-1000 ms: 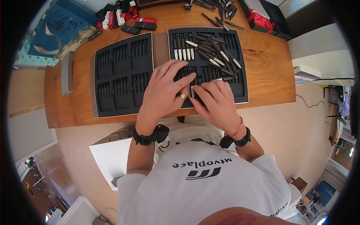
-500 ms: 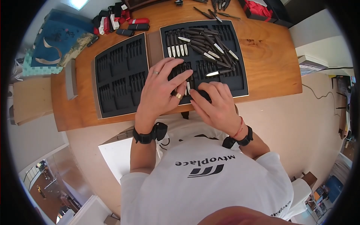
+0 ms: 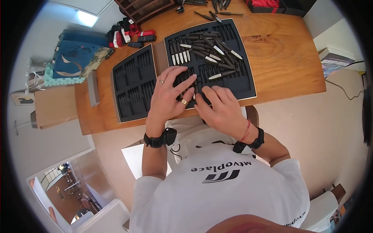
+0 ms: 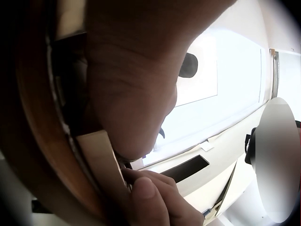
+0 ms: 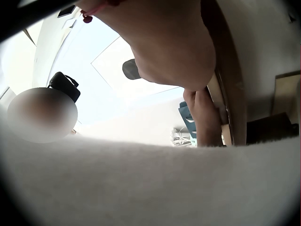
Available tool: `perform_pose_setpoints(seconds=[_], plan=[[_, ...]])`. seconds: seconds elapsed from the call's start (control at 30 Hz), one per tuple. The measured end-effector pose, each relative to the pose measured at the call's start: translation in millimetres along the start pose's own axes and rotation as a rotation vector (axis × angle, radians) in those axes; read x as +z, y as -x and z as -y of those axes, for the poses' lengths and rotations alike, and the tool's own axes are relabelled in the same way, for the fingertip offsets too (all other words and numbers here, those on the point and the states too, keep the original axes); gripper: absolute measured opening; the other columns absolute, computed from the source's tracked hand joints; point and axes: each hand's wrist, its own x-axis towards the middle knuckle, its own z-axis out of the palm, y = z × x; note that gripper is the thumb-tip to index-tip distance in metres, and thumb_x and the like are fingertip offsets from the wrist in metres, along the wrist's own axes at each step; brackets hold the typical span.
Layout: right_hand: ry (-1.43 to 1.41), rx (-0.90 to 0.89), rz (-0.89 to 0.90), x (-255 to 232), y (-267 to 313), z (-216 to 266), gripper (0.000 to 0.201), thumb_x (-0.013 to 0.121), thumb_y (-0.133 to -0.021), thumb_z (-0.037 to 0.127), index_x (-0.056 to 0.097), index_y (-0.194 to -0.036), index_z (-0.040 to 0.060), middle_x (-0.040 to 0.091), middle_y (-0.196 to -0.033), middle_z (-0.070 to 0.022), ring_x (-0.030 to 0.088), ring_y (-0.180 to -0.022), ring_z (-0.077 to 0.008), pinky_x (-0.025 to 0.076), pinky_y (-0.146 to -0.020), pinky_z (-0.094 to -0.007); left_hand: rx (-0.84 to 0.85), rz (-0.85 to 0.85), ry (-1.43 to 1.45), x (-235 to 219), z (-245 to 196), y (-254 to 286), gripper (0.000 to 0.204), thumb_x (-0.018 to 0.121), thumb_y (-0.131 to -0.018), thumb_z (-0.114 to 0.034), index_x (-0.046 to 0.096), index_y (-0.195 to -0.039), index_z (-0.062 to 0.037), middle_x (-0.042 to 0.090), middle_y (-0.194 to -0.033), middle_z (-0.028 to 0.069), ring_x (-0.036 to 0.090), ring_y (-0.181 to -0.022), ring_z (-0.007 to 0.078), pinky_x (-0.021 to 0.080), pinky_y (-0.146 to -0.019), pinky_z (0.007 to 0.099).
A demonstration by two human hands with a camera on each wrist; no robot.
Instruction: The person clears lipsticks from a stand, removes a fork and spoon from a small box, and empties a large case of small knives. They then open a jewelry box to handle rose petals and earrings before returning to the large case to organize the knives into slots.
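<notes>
My left hand spreads over the lower left of the right-hand slotted tray, its fingers fairly straight and touching the slots. Opposite it, my right hand has bent fingers, with thumb and index fingertip at a small dark-handled knife with a pale blade, largely hidden between both hands. Similar knives stand in a row in the upper left slots. A loose pile of them covers the upper middle, and a single knife lies right of my hands.
A second slotted tray adjoins on the left. Behind lie red, white and black small items, a wooden compartment box and loose dark cutlery. A blue bag and grey strip stand at the left edge.
The head view has turned, shifting the table. My right hand drew slightly back from the single pale-bladed knife, uncovering it; both hands otherwise stay together at the same slots.
</notes>
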Motion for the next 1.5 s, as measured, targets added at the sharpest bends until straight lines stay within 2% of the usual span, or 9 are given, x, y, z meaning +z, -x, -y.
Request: perform_pose_setpoints(seconds=[0.07, 0.43, 0.6, 0.77, 0.83, 1.07, 1.17, 1.23, 1.5], plan=[[-0.016, -0.01, -0.002, -0.4, 1.4, -0.4, 0.034, 0.083, -0.088, 0.02, 0.076, -0.115, -0.0001, 0.064, -0.123, -0.0144, 0.063, -0.11, -0.0316, 0.053, -0.086, -0.0413, -0.012, 0.027, 0.018, -1.1, -1.6, -0.2, 0.037, 0.081, -0.091, -0.018, 0.082, -0.128, -0.0093, 0.066, -0.143, 0.015, 0.058, -0.136, 0.0414, 0.048, -0.115, 0.0519], [-0.034, 0.006, 0.192, -16.5, -9.5, 1.3, 0.031, 0.077, -0.091, 0.017, 0.073, -0.115, -0.0016, 0.064, -0.126, -0.0161, 0.062, -0.117, -0.032, 0.051, -0.094, -0.0411, 0.046, -0.015, 0.017, -4.5, -0.4, 2.4, 0.034, 0.082, -0.09, -0.022, 0.082, -0.123, -0.0119, 0.069, -0.141, 0.0112, 0.059, -0.137, 0.0378, 0.044, -0.116, 0.0534], [-0.333, 0.134, 0.07, -31.4, -16.6, -5.3, 0.036, 0.082, -0.086, 0.007, 0.073, -0.12, -0.0007, 0.063, -0.126, -0.0161, 0.06, -0.118, -0.0377, 0.052, -0.096, -0.0457, 0.075, -0.025, -0.022, -2.2, 2.3, 2.1, 0.032, 0.082, -0.088, -0.024, 0.08, -0.118, -0.013, 0.069, -0.138, 0.0098, 0.061, -0.133, 0.0343, 0.044, -0.115, 0.0544], [-0.107, 0.195, 0.018, -40.4, -29.8, -26.5, 0.038, 0.079, -0.084, -0.001, 0.075, -0.122, 0.0, 0.064, -0.111, -0.0131, 0.061, -0.102, -0.0348, 0.051, -0.088, -0.043, 0.045, -0.012, 0.047, 1.1, 7.9, 7.1, 0.033, 0.08, -0.091, -0.024, 0.081, -0.122, -0.0128, 0.068, -0.141, 0.0109, 0.059, -0.136, 0.0352, 0.044, -0.115, 0.0549], [0.086, 0.22, 0.203, -39.7, -40.3, -27.9, 0.037, 0.077, -0.082, -0.002, 0.075, -0.119, 0.0, 0.062, -0.103, -0.0089, 0.059, -0.094, -0.029, 0.049, -0.081, -0.0411, 0.041, -0.028, 0.091, 1.2, 11.1, 7.9, 0.033, 0.079, -0.091, -0.025, 0.081, -0.122, -0.0129, 0.068, -0.141, 0.011, 0.059, -0.136, 0.035, 0.044, -0.115, 0.0543], [0.321, 0.069, 0.468, -33.3, -71.3, -21.4, 0.033, 0.079, -0.078, -0.002, 0.074, -0.111, 0.0016, 0.06, -0.096, -0.0053, 0.059, -0.087, -0.0257, 0.049, -0.076, -0.0384, -0.001, -0.056, 0.177, 5.9, 17.5, 9.1, 0.035, 0.078, -0.091, -0.022, 0.079, -0.124, -0.0102, 0.067, -0.141, 0.0112, 0.059, -0.135, 0.0334, 0.044, -0.115, 0.0526], [0.146, 0.051, 0.344, -37.7, -77.0, -17.0, 0.035, 0.082, -0.079, -0.009, 0.074, -0.112, -0.0008, 0.07, -0.096, -0.0104, 0.066, -0.081, -0.03, 0.053, -0.069, -0.04, -0.007, -0.076, 0.197, 7.3, 20.8, 10.2, 0.036, 0.078, -0.091, -0.021, 0.077, -0.125, -0.0091, 0.066, -0.142, 0.0112, 0.059, -0.136, 0.0327, 0.045, -0.115, 0.053], [-0.013, 0.086, 0.057, -36.2, -70.9, -11.8, 0.036, 0.083, -0.074, -0.007, 0.075, -0.109, -0.0013, 0.073, -0.099, -0.0107, 0.069, -0.079, -0.0286, 0.054, -0.065, -0.0386, -0.007, -0.075, 0.206, 9.0, 21.5, 11.4, 0.038, 0.078, -0.09, -0.019, 0.076, -0.126, -0.0074, 0.065, -0.142, 0.0112, 0.058, -0.136, 0.0322, 0.045, -0.115, 0.0538], [0.042, -0.085, 0.196, -21.1, -47.6, -26.8, 0.038, 0.083, -0.072, -0.002, 0.075, -0.108, -0.0011, 0.075, -0.106, -0.0126, 0.071, -0.085, -0.0294, 0.054, -0.067, -0.0369, -0.03, -0.064, 0.205, 7.9, 20.4, 10.3, 0.043, 0.079, -0.09, -0.021, 0.074, -0.13, -0.0059, 0.065, -0.141, 0.0114, 0.058, -0.136, 0.033, 0.046, -0.114, 0.0526]])
